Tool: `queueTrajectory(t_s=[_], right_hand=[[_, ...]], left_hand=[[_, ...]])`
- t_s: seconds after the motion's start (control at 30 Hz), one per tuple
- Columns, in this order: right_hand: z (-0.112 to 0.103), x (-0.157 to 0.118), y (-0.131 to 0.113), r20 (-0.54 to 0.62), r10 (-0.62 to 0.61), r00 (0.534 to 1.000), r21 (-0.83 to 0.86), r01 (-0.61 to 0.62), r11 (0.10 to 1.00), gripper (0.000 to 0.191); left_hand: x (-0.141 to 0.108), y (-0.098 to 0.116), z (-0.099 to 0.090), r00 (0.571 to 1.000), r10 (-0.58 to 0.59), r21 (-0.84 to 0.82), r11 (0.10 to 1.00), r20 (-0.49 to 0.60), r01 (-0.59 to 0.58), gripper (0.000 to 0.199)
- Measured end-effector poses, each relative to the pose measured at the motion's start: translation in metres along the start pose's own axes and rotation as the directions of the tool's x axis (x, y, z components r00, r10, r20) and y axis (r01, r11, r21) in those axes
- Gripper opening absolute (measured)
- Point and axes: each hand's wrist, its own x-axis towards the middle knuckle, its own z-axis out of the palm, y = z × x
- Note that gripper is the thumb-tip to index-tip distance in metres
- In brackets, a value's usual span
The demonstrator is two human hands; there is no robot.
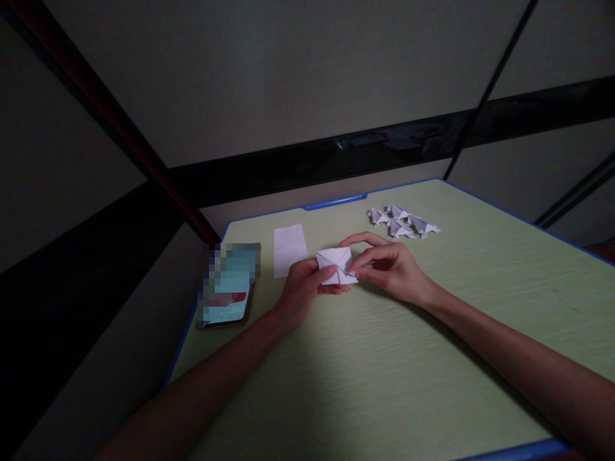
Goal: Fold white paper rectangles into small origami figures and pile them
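Observation:
A small folded white paper [336,259] with diagonal creases is held above the middle of the table. My left hand [302,285] grips it from the left, thumb on top and fingers underneath. At its right edge, my right hand [389,266] pinches a lower flap between thumb and fingers, with one finger stretched over the far edge. Behind my left hand lies a flat white sheet [289,246]. Several folded white paper figures [398,219] sit in a group beyond my right hand.
The light green table [307,384] has a blue edge. A phone [225,288] with a lit, partly blurred screen lies at the left edge. Pale panels with a dark glossy band [298,163] stand behind the table.

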Motion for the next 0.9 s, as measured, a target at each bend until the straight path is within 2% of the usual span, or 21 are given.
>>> queueTrajectory(t_s=[0.13,0.27,0.33,0.43,0.57,0.77,0.9], right_hand=[[0.000,-0.001,-0.002,0.030,0.003,1.000,-0.038,-0.001,0.999,0.005],[0.003,-0.001,-0.003,0.058,0.016,0.998,-0.015,-0.015,1.000,0.004],[0.006,-0.001,-0.004,0.040,0.067,0.997,0.078,-0.070,0.995,0.001],[0.011,0.000,-0.005,0.001,0.193,0.981,0.217,-0.189,0.958,0.007],[0.015,0.001,-0.007,-0.024,0.288,0.957,0.150,-0.282,0.948,0.010],[0.014,0.001,-0.001,-0.001,0.393,0.920,0.203,-0.384,0.901,0.007],[0.014,0.001,0.001,-0.029,0.409,0.912,0.239,-0.391,0.889,0.009]], left_hand=[[0.000,0.001,0.001,1.000,-0.002,-0.034,0.999,0.002,0.002,0.023],[-0.001,-0.001,0.001,0.999,0.017,0.060,0.998,-0.030,-0.016,0.020],[-0.002,-0.001,0.001,0.996,0.056,0.103,0.994,-0.069,-0.049,0.021],[-0.003,0.000,0.002,0.982,0.127,0.172,0.980,-0.143,-0.102,0.020],[-0.004,0.002,0.004,0.963,0.173,0.248,0.961,-0.206,-0.120,0.018],[-0.004,0.002,0.005,0.967,0.185,0.253,0.958,-0.173,-0.138,0.020],[-0.004,0.001,0.005,0.973,0.162,0.245,0.962,-0.167,-0.119,0.018]])
